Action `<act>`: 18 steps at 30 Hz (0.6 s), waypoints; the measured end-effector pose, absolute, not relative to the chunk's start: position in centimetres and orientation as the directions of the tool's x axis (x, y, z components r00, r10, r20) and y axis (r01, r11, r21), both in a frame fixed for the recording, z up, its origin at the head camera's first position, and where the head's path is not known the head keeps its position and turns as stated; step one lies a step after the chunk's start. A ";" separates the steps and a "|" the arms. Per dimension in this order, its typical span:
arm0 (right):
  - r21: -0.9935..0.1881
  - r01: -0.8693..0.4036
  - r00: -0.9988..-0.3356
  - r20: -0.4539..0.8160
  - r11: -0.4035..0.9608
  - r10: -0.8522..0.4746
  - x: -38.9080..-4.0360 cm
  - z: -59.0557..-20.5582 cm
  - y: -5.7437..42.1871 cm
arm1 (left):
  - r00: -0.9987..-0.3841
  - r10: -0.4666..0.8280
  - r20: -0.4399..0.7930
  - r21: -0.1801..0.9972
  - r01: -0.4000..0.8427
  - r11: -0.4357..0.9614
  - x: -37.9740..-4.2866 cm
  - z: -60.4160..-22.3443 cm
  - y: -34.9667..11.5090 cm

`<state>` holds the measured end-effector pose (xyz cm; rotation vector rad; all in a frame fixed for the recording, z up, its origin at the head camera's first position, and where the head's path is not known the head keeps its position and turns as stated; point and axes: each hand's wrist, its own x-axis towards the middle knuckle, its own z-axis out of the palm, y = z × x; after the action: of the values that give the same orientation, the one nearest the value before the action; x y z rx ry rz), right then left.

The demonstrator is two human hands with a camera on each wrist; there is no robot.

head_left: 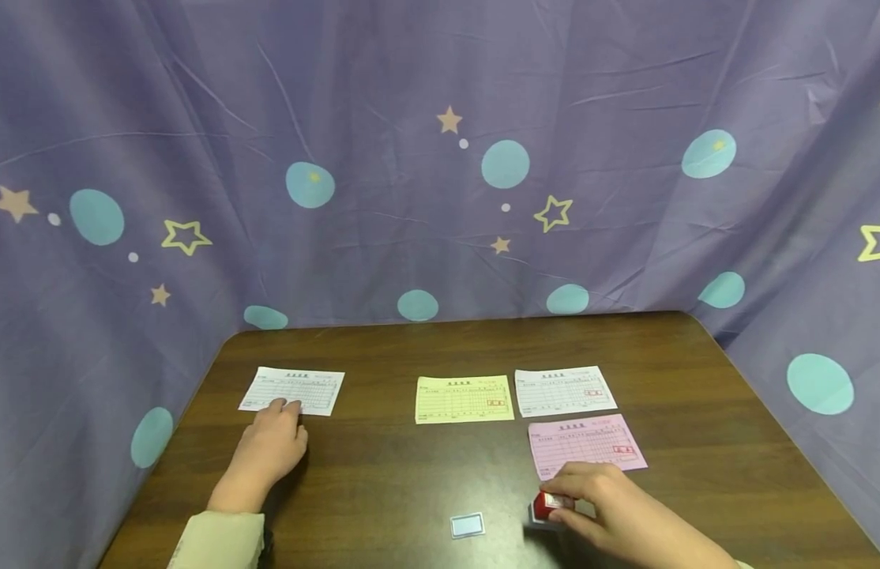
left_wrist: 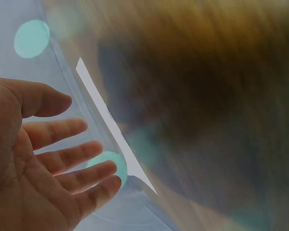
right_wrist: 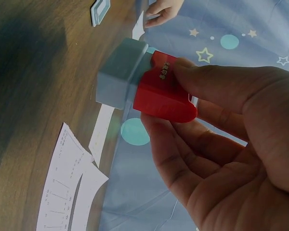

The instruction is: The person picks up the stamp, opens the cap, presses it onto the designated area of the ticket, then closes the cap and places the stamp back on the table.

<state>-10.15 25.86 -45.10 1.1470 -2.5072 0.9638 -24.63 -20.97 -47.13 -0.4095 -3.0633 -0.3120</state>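
Observation:
My right hand (head_left: 599, 502) pinches the red handle of a self-inking stamp (right_wrist: 166, 86) between thumb and fingers. The stamp's grey-blue base points away from the palm, and in the head view it is just below the pink slip (head_left: 578, 442). At the far left, my left hand (head_left: 272, 442) reaches to the lower edge of a white printed slip (head_left: 294, 387). Its fingers (left_wrist: 62, 156) are extended and hold nothing; whether the tips touch the paper I cannot tell. Beside the stamp lies a small flat light-blue rectangular piece (head_left: 468, 525) with a dark border.
A yellow slip (head_left: 461, 399) lies mid-table, with another white slip (head_left: 562, 391) to its right, above the pink one. These three carry red boxed marks on their right sides. A purple curtain (head_left: 383, 158) with stars and dots surrounds the brown wooden table (head_left: 383, 474).

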 end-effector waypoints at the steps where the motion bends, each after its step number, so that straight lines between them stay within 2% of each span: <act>1: -0.467 -0.744 -0.665 0.450 0.477 -0.596 -10.2 -45.1 25.9 | -0.965 0.254 0.064 0.191 0.261 0.946 -24.8 -47.1 -21.2; 10: -0.455 -0.758 -0.650 0.463 0.468 -0.603 -10.2 -45.1 25.9 | -0.976 0.211 0.050 0.170 0.216 0.962 -26.0 -47.0 -23.0; 18: -0.462 -0.750 -0.659 0.452 0.474 -0.601 -10.1 -45.0 25.9 | -0.984 0.178 -0.026 0.157 0.172 0.973 -27.0 -46.7 -23.9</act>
<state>-10.11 25.89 -44.95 1.1636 -2.4951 0.9516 -27.01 -23.86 -46.75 -0.2806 -3.1594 -0.2458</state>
